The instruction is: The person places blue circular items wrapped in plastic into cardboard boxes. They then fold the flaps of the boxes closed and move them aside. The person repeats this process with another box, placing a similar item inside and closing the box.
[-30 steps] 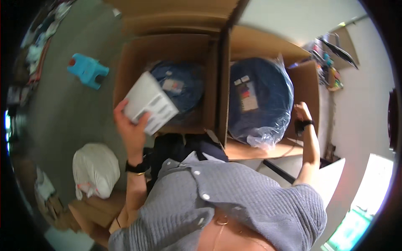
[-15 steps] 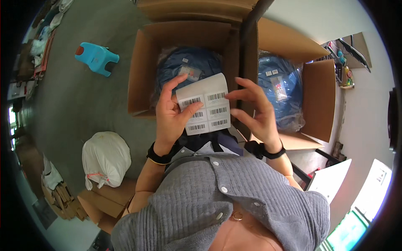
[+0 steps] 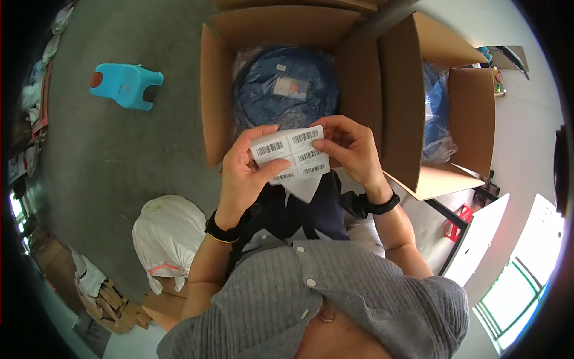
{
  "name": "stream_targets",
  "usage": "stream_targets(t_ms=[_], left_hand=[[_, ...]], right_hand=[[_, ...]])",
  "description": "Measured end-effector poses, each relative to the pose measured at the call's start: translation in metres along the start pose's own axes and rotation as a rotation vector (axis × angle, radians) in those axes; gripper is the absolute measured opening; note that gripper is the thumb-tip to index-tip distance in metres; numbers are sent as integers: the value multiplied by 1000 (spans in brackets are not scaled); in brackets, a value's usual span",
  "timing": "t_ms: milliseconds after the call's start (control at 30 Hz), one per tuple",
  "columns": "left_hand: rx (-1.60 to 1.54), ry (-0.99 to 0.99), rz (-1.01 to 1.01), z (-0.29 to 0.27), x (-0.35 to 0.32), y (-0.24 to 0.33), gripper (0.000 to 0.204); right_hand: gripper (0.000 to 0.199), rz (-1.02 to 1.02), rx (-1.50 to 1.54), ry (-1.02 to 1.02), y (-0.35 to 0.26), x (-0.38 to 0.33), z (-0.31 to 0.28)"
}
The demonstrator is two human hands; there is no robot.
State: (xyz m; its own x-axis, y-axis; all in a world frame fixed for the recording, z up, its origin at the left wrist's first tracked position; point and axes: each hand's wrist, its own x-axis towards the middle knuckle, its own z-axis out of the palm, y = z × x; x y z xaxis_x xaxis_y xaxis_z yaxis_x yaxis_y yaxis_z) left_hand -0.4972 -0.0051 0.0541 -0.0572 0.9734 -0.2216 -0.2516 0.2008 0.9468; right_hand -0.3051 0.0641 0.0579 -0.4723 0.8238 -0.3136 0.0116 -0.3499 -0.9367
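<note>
Between my hands is a white sheet of barcode labels (image 3: 291,157), its lower part folded back and hanging in a point. My left hand (image 3: 246,164) pinches its left side, thumb on the front. At the upper right corner my right hand (image 3: 351,149) grips the sheet between thumb and fingers. Just beyond the labels stands an open cardboard box (image 3: 215,113). Inside it lies a round blue item in clear plastic (image 3: 263,84), with a small white label and a larger printed card on top.
To the right, a second open cardboard box (image 3: 472,113) holds another plastic-wrapped blue item (image 3: 435,113). A turquoise stool (image 3: 128,82) stands on the grey floor at the left. A tied white sack (image 3: 170,233) sits near my left elbow, with flattened cardboard (image 3: 113,305) farther left.
My right hand has closed on the sheet's upper right corner. The sheet's top has folded back and now hangs below. The view has shifted, showing more of the nearer box.
</note>
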Motion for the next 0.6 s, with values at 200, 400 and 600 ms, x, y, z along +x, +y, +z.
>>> stream_targets(t_ms=[200, 400, 600], left_hand=[[42, 41, -180, -38, 9, -45, 39], [63, 123, -275, -52, 17, -123, 38], [84, 350, -231, -68, 20, -199, 40]], right_hand=[[22, -109, -210, 25, 52, 34, 9], [20, -144, -404, -27, 122, 72, -4], [14, -263, -478, -203, 198, 108, -21]])
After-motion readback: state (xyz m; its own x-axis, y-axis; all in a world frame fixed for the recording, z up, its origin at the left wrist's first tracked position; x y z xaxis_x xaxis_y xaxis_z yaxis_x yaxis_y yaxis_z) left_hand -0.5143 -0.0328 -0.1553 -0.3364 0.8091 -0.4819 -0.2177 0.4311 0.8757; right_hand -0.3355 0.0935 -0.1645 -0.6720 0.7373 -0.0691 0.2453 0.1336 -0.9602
